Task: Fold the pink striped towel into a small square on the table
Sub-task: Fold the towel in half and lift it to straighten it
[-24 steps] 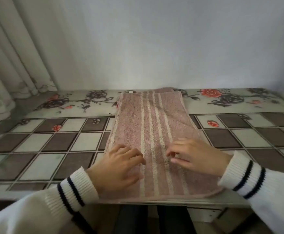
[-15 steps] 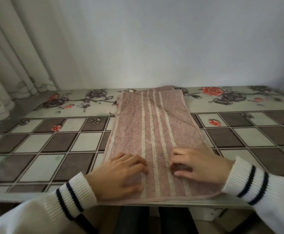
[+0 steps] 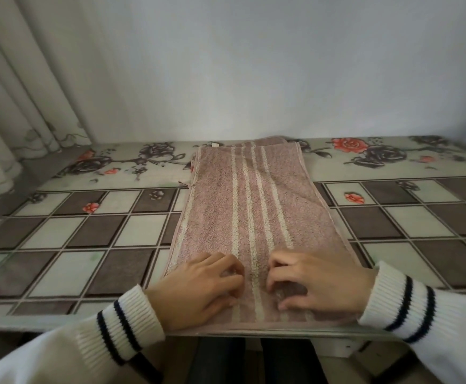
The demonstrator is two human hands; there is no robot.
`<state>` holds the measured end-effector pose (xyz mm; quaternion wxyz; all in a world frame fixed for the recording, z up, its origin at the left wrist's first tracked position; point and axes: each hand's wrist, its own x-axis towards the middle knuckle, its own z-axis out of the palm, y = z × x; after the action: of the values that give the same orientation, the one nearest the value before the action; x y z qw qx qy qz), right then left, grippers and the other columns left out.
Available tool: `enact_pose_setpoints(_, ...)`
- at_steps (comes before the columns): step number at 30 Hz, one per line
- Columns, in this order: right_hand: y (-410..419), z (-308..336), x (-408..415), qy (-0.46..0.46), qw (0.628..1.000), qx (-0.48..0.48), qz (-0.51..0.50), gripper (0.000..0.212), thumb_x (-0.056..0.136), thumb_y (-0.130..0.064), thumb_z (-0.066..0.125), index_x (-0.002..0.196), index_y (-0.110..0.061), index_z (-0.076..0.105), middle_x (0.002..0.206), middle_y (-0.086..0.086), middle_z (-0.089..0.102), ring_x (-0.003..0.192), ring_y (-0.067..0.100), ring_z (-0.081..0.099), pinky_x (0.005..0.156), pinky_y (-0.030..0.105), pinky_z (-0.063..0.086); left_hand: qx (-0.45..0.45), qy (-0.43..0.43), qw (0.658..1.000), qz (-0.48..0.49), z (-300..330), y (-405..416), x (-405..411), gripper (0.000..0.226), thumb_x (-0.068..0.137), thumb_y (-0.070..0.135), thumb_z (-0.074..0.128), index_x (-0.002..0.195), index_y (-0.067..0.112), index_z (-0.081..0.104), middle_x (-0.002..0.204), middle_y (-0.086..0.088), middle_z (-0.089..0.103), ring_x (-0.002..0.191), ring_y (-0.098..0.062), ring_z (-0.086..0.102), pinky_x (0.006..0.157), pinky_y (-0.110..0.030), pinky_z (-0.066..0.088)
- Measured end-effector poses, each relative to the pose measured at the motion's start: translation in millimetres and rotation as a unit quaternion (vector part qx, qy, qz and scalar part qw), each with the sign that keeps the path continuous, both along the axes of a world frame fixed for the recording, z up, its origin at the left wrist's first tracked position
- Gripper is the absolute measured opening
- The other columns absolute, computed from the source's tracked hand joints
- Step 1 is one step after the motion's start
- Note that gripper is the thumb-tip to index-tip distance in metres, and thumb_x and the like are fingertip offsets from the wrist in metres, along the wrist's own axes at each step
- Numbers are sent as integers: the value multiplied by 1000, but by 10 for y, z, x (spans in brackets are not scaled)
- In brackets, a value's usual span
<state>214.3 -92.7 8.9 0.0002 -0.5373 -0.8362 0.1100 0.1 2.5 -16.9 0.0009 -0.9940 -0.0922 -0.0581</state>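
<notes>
The pink striped towel (image 3: 254, 206) lies folded into a long narrow strip on the table (image 3: 93, 239). It runs from the near edge to the far floral border, with pale stripes along its length. My left hand (image 3: 198, 289) rests on the towel's near left part, its bent fingertips touching the cloth. On the near right part, my right hand (image 3: 317, 284) presses down in the same way with bent fingers. No cloth is visibly bunched in either hand. The near corners are partly hidden under my hands.
The table carries a checked brown-and-white cover with a rose border (image 3: 364, 153) along the back. A plain wall stands close behind. A curtain (image 3: 18, 92) hangs at the far left. The table's front edge lies just below my wrists.
Both hands have slid along the towel toward its near end, and their fingers have bent more. The towel has stayed in place.
</notes>
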Motion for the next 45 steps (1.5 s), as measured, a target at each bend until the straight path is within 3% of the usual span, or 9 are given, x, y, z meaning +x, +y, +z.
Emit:
enact_pose_setpoints(8, -58, 51, -51, -33, 999, 3, -6, 53, 80, -58, 54, 117, -21, 50, 114, -6, 44, 99, 8, 41, 87, 30, 42, -151, -32, 983, 103, 115, 43, 72, 37, 87, 47, 28, 101, 24, 53, 97, 16, 55, 88, -2, 57, 80, -20, 49)
enact_pose_setpoints(14, -47, 82, -51, -3, 1000, 25, -16, 23, 91, -29, 49, 109, -15, 52, 112, -3, 53, 104, 11, 49, 85, 26, 40, -130, -19, 985, 113, 146, 17, 98, 38, 87, 46, 27, 106, 24, 52, 107, 13, 57, 93, -3, 58, 84, -19, 49)
enact_pose_setpoints(19, 1, 85, -56, 20, 998, 35, -39, 22, 94, -30, 43, 103, -13, 52, 105, 2, 61, 96, 17, 57, 78, 27, 40, -98, -81, 987, 96, 160, -94, 113, 23, 88, 49, 28, 102, 35, 41, 104, 15, 49, 85, 1, 51, 72, -17, 47)
enact_pose_setpoints(23, 27, 88, -51, 31, 997, 49, -51, 25, 96, -32, 38, 96, -13, 53, 98, 3, 62, 88, 18, 57, 72, 26, 36, -47, -94, 989, 102, 133, -223, 174, 40, 75, 69, 41, 96, 34, 43, 93, 14, 53, 78, 0, 50, 70, -16, 45)
enact_pose_setpoints(28, 50, 81, 3, 50, 997, 40, -48, 23, 96, -35, 40, 86, -18, 52, 88, -3, 59, 75, 7, 46, 65, 21, 33, -60, -63, 988, 130, 180, -160, 140, 33, 67, 35, 35, 99, 35, 44, 98, 15, 54, 84, -2, 55, 75, -17, 50)
enact_pose_setpoints(33, 50, 125, 146, 61, 996, -6, -69, 10, 90, -36, 52, 90, -28, 57, 76, -24, 49, 75, -2, 48, 74, 18, 36, -90, -86, 979, 162, 302, 7, 7, 36, 76, 39, 27, 97, 30, 54, 90, 24, 50, 83, 1, 55, 70, -11, 42)
enact_pose_setpoints(35, 52, 167, 191, 66, 995, -14, -71, 10, 88, -32, 56, 92, -24, 60, 75, -21, 51, 77, 1, 52, 74, 19, 39, -120, -59, 976, 174, 344, 88, -30, 14, 85, 28, 43, 93, 33, 53, 85, 27, 51, 82, 3, 56, 76, -17, 48)
enact_pose_setpoints(37, 52, 217, 240, 59, 995, -26, -78, 12, 87, -28, 58, 97, -21, 62, 83, -16, 58, 83, 5, 57, 77, 20, 42, -174, -32, 969, 172, 365, 191, -45, 18, 88, 17, 51, 91, 35, 53, 80, 29, 54, 77, 8, 55, 75, -11, 43)
enact_pose_setpoints(45, 90, 244, 421, 61, 992, -24, -105, 19, 90, -10, 55, 105, -15, 66, 93, -6, 65, 86, -2, 52, 71, 10, 36, -210, 14, 960, 183, 417, 487, -115, 13, 90, 24, 54, 96, 22, 65, 75, 20, 58, 70, 15, 52, 68, -7, 39)
